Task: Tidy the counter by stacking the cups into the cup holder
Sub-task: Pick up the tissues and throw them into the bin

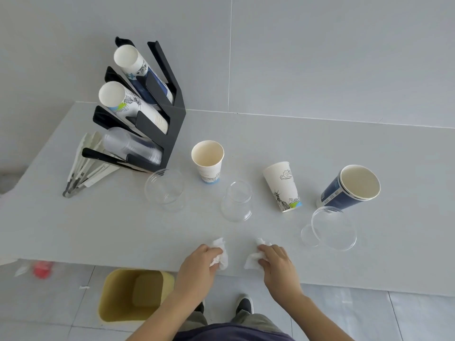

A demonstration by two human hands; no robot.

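A black tiered cup holder (pixel 176 112) stands at the counter's back left, holding stacks of paper cups in its top two tiers and clear cups below. Loose on the counter are an upright white paper cup (pixel 207 161), an upside-down white printed cup (pixel 283 187), a blue cup (pixel 352 187), and three clear plastic cups (pixel 164 189) (pixel 236 201) (pixel 332 227). My left hand (pixel 200 260) grips a crumpled white tissue (pixel 221 254) at the front edge. My right hand (pixel 274 258) holds another crumpled tissue (pixel 252 260) beside it.
White utensils in a bundle (pixel 86 166) lie left of the holder. A yellow waste bin (pixel 134 295) stands on the floor below the counter's front edge. A red object (pixel 43 268) lies on the floor at left. A grey wall backs the counter.
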